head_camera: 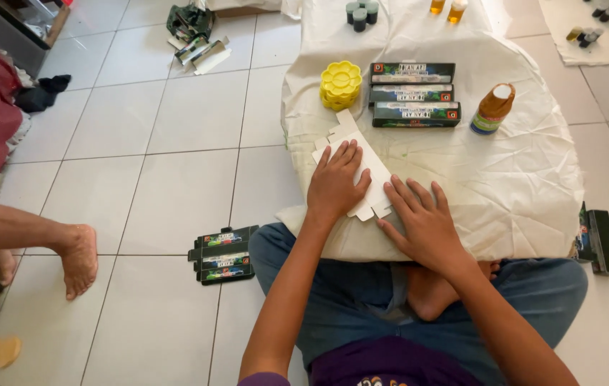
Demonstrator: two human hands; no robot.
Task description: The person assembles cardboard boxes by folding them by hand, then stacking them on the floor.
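Note:
A flat white unfolded carton (362, 161) lies on a cream cloth (504, 179) spread over the floor in front of my crossed legs. My left hand (334, 184) presses flat on the carton's middle, fingers spread. Just to the right, my right hand (422, 221) lies flat too, its fingertips on the carton's near right edge. Neither hand grips anything. Beyond the carton are a stack of yellow flower-shaped palettes (340, 83), three dark printed boxes (413, 94) in a row, and an amber bottle with a white cap (493, 109).
Flat dark cartons (223, 254) lie on the white tiles at my left knee, and a dark box (599, 241) stands at the cloth's right edge. Another person's bare foot (79, 259) rests at the left. Small bottles (362, 13) stand at the cloth's far end.

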